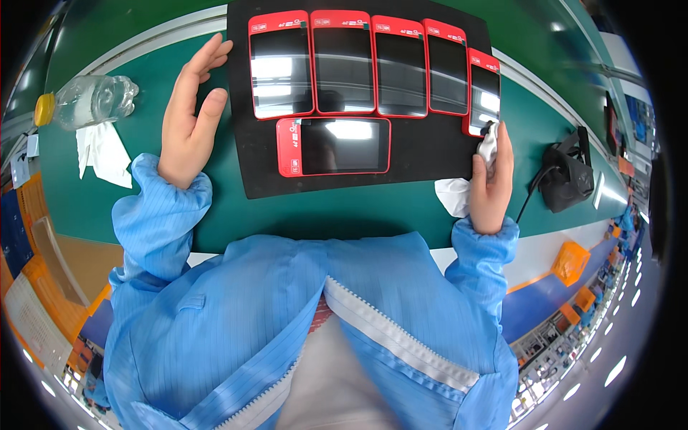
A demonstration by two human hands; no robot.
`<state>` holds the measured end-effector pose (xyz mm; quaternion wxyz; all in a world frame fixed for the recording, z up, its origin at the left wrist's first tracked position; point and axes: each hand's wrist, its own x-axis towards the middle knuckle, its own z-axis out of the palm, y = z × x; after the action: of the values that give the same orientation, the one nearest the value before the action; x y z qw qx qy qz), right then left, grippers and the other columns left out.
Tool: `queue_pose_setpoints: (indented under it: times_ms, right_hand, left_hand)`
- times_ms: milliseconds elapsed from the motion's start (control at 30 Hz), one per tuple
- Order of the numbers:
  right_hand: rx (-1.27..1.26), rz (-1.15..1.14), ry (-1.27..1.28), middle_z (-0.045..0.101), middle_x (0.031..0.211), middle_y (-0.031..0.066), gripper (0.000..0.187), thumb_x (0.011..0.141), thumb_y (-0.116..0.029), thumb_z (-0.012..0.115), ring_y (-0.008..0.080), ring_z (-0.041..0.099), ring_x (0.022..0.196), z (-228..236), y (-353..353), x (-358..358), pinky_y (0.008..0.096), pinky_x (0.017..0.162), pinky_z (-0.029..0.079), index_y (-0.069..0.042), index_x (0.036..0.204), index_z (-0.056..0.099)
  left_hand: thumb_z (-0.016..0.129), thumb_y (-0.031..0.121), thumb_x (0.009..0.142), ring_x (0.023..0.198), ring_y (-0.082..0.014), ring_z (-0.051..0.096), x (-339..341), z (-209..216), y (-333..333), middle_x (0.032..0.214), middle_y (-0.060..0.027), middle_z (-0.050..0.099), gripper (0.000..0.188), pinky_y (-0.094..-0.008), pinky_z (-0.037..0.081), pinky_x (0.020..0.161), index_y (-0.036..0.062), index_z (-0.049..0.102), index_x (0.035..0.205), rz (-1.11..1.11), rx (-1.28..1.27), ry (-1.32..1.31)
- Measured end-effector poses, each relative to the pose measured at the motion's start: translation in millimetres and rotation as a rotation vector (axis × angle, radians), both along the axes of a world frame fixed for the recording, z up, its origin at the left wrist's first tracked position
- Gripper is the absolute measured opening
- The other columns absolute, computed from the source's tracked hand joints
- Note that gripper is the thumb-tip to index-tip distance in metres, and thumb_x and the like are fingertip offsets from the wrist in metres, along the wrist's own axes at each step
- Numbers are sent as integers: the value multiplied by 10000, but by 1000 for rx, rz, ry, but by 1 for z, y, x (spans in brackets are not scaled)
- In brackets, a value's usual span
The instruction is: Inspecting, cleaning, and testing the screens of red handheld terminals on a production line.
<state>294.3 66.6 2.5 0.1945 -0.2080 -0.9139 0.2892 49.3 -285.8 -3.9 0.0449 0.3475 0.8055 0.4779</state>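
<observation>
My left hand [188, 129] lies beside the left edge of a black mat [258, 161], its fingers stretched out and nothing in them. A crumpled white cloth [488, 147] is gripped in my right hand [491, 193], at the bottom end of the rightmost red-framed device [484, 93]. Several such devices with dark, glossy screens stand in an upright row across the mat, among them one at the left end [281, 72]. Below the row, another red-framed device [344, 147] lies sideways. A loose white wipe [453, 197] rests on the table, just left of my right hand.
The mat sits on a green table [236, 218]. To the far left, a clear plastic bottle [93, 102] with a yellow cap lies on its side above a white tissue [102, 156]. A black corded device [566, 175] is at the right, with an orange bin [571, 263] beyond the table edge.
</observation>
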Motion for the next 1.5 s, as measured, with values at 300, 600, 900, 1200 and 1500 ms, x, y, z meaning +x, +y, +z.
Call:
queue_pose_setpoints:
  times_ms: [300, 600, 900, 1200, 1500]
  right_hand:
    - [-311, -259, 466, 646, 1113, 98, 243, 973, 48, 453, 122, 601, 894, 10, 2, -2, 233, 826, 474, 12, 1122, 641]
    - [37, 401, 24, 619, 881, 121, 125, 835, -99, 701, 308, 585, 846, 47, -35, -71, 372, 764, 474, -43, 940, 662]
    - [416, 332, 78, 555, 802, 61, 617, 727, -246, 830, 238, 538, 706, 16, -53, -76, 341, 636, 469, -79, 1277, 606]
    - [450, 261, 88, 542, 768, 45, 648, 738, -288, 825, 206, 526, 674, 7, -51, -78, 313, 612, 470, -71, 1305, 598]
    - [430, 241, 111, 556, 779, 49, 680, 752, -328, 813, 207, 544, 683, 6, -50, -77, 314, 613, 479, -78, 1340, 578]
  left_hand:
    - [468, 176, 1024, 1265, -227, 540, 0, 0, -1, 1402, -118, 557, 461, -354, 389, 1090, 57, 448, 1469, 40, 105, -83]
    - [601, 105, 934, 1260, -291, 542, -14, 56, 76, 1382, -134, 565, 516, -370, 407, 1077, 74, 492, 1437, -209, -115, 295]
    - [516, 181, 1021, 1171, -316, 580, -54, 13, 150, 1253, -155, 641, 425, -369, 463, 1014, 116, 501, 1441, -278, -350, 515]
    - [516, 71, 969, 1126, -329, 596, -39, 69, 157, 1155, -185, 677, 409, -371, 451, 1001, 5, 519, 1373, -411, -153, -131]
    - [505, 112, 1023, 1193, -266, 537, -56, 32, 144, 1282, -119, 562, 430, -320, 527, 969, 162, 499, 1450, -554, -175, 70]
